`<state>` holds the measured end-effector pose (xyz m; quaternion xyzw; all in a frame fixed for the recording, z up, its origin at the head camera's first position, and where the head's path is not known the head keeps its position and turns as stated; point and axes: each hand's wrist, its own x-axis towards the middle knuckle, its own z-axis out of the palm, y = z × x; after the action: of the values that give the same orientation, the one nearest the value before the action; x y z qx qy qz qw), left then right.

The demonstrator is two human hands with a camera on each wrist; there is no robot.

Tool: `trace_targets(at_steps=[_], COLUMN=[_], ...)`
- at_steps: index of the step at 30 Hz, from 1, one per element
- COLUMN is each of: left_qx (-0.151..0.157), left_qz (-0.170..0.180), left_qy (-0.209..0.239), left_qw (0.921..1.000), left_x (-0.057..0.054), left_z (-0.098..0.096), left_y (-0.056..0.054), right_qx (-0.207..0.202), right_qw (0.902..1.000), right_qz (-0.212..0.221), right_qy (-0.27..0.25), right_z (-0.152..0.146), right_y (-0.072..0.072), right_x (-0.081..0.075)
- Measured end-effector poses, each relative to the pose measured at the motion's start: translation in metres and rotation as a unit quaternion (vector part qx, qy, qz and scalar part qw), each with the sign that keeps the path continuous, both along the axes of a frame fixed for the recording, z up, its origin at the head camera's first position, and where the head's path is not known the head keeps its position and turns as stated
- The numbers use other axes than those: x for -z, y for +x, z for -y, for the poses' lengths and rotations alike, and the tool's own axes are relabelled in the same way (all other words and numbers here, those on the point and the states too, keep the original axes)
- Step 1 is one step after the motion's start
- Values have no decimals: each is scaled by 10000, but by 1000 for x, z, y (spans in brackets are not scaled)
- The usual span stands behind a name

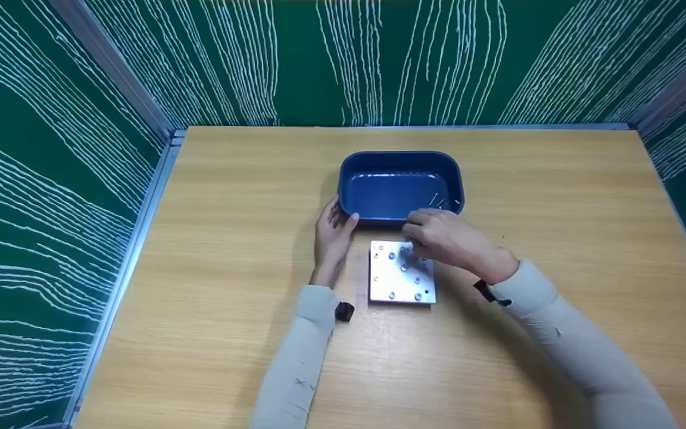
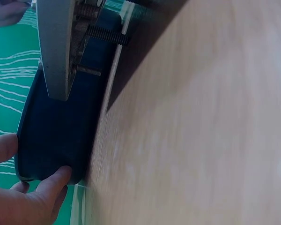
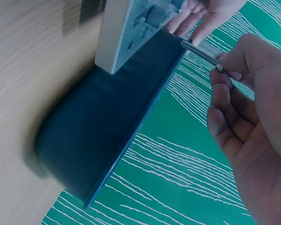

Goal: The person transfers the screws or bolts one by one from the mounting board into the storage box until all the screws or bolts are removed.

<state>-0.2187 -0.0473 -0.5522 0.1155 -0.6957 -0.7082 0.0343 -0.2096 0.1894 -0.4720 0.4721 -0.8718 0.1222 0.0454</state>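
My left hand [image 1: 332, 238] grips the left front corner of a blue plastic tray [image 1: 379, 222]; in the left wrist view its thumb [image 2: 58, 176] presses the front wall. A metal bolt [image 3: 200, 55] is pinched between thumb and fingertips of my right hand [image 1: 453, 241], its shaft angled away from the palm in the right wrist view. That hand is over the far right corner of a square silver metal plate [image 1: 405, 286] with several holes and bolt heads. Threaded bolts [image 2: 107, 35] stick out from the plate's underside. In the head view the right hand hides the held bolt.
Several small screws [image 1: 438, 201] lie in the tray's front right corner. The tray stands just behind the plate on the wooden table [image 1: 212, 250]. Green walls [image 1: 301, 59] with white lines and metal frame edges enclose the table's left, back and right sides.
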Motion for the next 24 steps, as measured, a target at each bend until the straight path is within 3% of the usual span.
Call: trace_targets(at_steps=[12, 16, 24], left_qx=[23, 30, 55], left_qz=[-22, -172, -197], left_qy=[174, 239, 251], left_qw=[9998, 9996, 9995], left_x=[0, 3, 2], left_z=[0, 1, 1], left_y=[1, 1, -1], right_qx=[82, 166, 382], right_qw=[9993, 9988, 9988], right_qz=[-310, -423, -240], right_qy=[-209, -181, -183], right_z=[-8, -10, -20], right_y=[-6, -8, -16], right_x=[-11, -14, -14])
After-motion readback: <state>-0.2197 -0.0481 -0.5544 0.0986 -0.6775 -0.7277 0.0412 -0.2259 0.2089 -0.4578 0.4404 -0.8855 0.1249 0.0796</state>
